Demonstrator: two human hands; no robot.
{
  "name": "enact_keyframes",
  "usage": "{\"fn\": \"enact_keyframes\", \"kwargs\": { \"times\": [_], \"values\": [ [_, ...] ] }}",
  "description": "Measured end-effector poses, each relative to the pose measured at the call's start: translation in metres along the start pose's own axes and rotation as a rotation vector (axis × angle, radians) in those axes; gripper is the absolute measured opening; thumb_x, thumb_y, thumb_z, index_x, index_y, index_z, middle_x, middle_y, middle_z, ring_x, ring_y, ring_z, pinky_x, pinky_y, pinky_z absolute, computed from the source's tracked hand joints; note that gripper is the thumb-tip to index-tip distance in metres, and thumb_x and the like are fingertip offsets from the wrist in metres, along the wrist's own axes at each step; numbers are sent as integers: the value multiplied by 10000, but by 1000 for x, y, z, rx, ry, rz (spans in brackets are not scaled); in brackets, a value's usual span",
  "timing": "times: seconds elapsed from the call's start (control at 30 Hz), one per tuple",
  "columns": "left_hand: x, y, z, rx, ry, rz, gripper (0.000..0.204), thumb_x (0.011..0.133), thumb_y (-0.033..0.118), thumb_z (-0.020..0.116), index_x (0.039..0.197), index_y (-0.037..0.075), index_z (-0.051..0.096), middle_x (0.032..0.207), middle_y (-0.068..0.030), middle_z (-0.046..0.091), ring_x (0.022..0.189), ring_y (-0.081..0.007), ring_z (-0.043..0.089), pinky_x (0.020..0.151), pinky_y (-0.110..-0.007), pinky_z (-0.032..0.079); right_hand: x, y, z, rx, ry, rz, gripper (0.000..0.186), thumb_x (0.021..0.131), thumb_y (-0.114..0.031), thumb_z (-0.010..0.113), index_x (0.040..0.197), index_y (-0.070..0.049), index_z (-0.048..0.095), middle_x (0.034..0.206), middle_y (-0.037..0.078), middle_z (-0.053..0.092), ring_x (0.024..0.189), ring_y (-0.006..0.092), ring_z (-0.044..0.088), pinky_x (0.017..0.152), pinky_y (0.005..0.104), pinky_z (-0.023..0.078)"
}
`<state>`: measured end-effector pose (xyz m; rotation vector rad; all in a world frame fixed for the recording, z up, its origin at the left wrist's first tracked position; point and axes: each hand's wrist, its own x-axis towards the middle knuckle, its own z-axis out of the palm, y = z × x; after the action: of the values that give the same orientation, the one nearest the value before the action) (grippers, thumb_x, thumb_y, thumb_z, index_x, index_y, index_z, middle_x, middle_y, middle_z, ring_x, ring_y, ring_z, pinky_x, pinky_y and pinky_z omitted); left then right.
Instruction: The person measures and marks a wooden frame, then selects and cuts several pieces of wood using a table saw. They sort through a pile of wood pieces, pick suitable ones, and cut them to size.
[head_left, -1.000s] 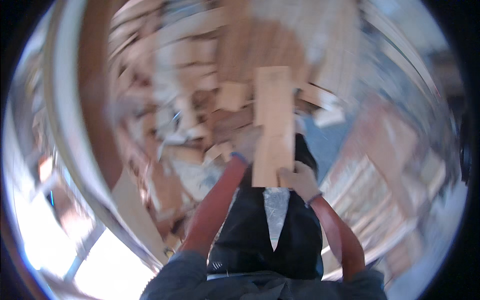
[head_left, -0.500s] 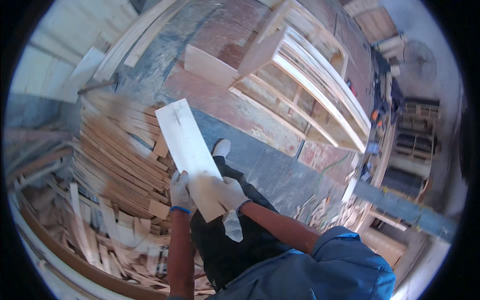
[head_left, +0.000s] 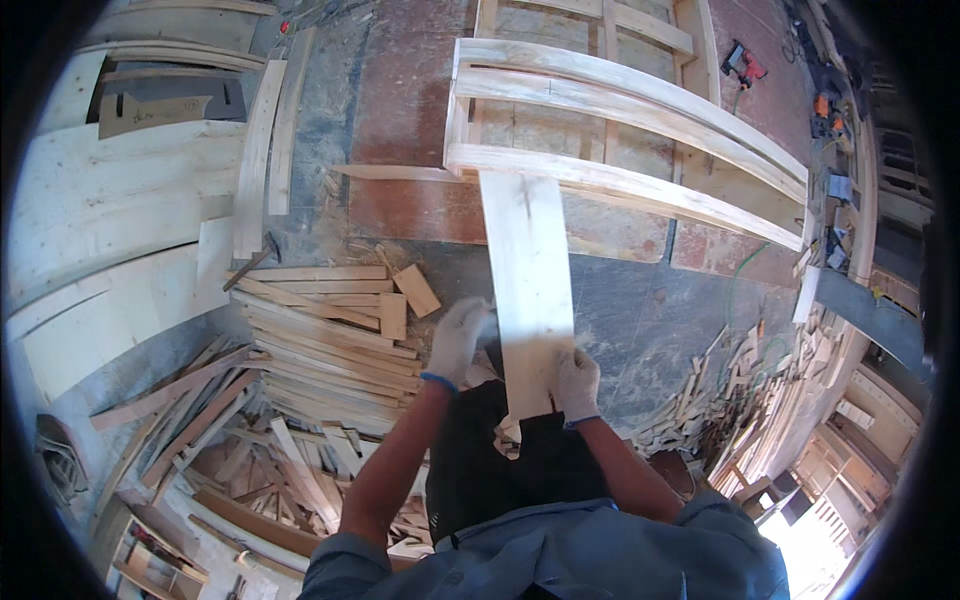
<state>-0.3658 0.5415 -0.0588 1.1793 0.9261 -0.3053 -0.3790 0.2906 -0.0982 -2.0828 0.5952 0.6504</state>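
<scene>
A long pale wooden board [head_left: 530, 270] stretches away from my lap, its far end in front of the low rail of a wooden frame [head_left: 630, 170]. My right hand [head_left: 577, 385], in a white glove, grips the board's right edge near its lower end. At the opposite edge is my gloved left hand [head_left: 460, 342], its blurred fingertips beside the board; whether they touch it is unclear. The board's near end lies over my dark trousers [head_left: 465, 440].
Stacked wooden strips [head_left: 330, 340] lie left of my left arm, with a hammer [head_left: 250, 268] at their far end. Offcuts [head_left: 690, 400] are heaped on the right. Large pale panels [head_left: 100, 210] fill the left side. A red power tool [head_left: 745, 65] sits far right.
The view has turned, bringing the frame straight ahead. The board now points away from me rather than up-left. My right hand has shifted to its right edge, my left hand beside its left edge.
</scene>
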Motion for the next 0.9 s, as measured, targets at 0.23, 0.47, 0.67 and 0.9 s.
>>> {"fn": "enact_keyframes", "kwargs": {
  "times": [0.23,0.47,0.67,0.9],
  "values": [
    [102,166,-29,308,59,390,372,1024,308,574,1210,-14,597,1141,-152,692,1009,-197,695,872,-313,566,57,-99,15,219,-11,-53,375,927,-288,688,747,35,624,630,51,541,633,116,467,590,346,408],
    [241,290,-29,630,20,944,363,987,258,571,1194,-30,649,1145,-157,709,1123,-224,667,955,-310,513,86,-162,40,424,-33,68,371,924,-224,715,654,-35,544,572,-26,471,559,53,396,507,292,354],
    [305,341,36,1040,-76,942,445,983,377,401,978,7,648,962,-236,683,977,-457,598,871,-490,448,85,-177,45,375,35,34,356,939,-213,704,666,-52,542,595,-70,446,571,37,381,504,268,321],
    [328,335,55,976,-240,554,553,957,472,477,1087,2,737,1091,-72,740,1026,-174,636,951,-309,442,71,-218,58,530,65,190,312,938,-197,707,698,-59,564,599,-68,461,543,40,387,488,258,309]
  ]
}}
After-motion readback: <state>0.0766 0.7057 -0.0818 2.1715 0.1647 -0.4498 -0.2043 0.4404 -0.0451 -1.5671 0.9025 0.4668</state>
